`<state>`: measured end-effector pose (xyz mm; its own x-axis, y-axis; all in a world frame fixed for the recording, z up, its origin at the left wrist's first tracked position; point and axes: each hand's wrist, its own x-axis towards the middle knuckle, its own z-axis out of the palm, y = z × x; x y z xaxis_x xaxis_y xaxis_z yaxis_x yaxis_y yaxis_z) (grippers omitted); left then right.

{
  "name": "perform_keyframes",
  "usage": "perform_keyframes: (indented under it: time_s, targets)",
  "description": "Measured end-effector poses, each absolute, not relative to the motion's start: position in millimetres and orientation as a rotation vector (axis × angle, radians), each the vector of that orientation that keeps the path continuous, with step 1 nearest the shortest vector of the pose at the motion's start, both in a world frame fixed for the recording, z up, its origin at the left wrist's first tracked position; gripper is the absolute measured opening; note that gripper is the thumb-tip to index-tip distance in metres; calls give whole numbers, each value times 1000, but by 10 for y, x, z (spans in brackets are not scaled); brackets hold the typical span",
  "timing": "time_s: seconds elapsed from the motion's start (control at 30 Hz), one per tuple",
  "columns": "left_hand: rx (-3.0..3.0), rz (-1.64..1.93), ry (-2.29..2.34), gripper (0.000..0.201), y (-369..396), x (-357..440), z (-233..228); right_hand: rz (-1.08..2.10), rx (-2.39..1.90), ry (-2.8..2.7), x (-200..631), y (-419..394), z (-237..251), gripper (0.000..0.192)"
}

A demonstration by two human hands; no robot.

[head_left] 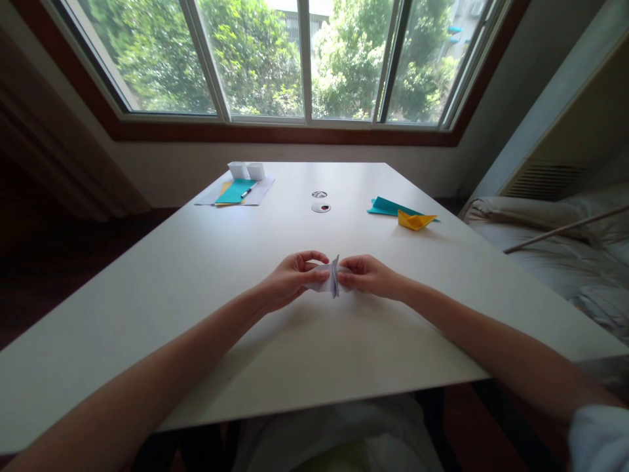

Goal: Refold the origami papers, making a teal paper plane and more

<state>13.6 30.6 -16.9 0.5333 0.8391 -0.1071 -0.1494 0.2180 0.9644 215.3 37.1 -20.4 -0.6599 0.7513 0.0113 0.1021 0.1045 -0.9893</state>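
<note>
Both hands pinch a folded white paper [330,278] just above the counter [196,275], near its middle. Left hand [287,278] fingers grip its left end, right hand [371,275] its right. Its long axis runs left-right; a central flap stands upright.

The folded white paper [332,278] is a small piece, a little right of the middle of the frame, just above the white table [206,275]. It is pinched from both sides: the left hand [289,278] holds its left part, the right hand [369,275] its right part. In the middle, thin folded edges stand upright like a narrow fin. Its lower part seems to touch the table, but this is not clear.
</note>
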Motion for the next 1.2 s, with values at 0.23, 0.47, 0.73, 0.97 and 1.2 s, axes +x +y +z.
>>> perform_keyframes:
  time_s: [0.23, 0.47, 0.73, 0.97, 1.2]
  targets:
    - [1241, 870, 828, 33, 342, 120, -199, 1536, -982, -1773, 2172, 372, -160, 34]
    - [2403, 1199, 1228, 17, 354, 25, -223, 1541, -1143, -1651, 2257, 443, -232, 34]
    - [2678, 1150, 1291, 22, 242, 87, -185, 1698, -991, -1547, 2196, 360, -218, 32]
    - [2633, 1178, 1295, 11, 291, 110, -221, 1448, -1047, -1907, 2195, 340, -180, 33]
    - [2736, 1118, 1091, 11, 287, 130, -194, 708, -1037, -2098, 2255, 365, -118, 37]
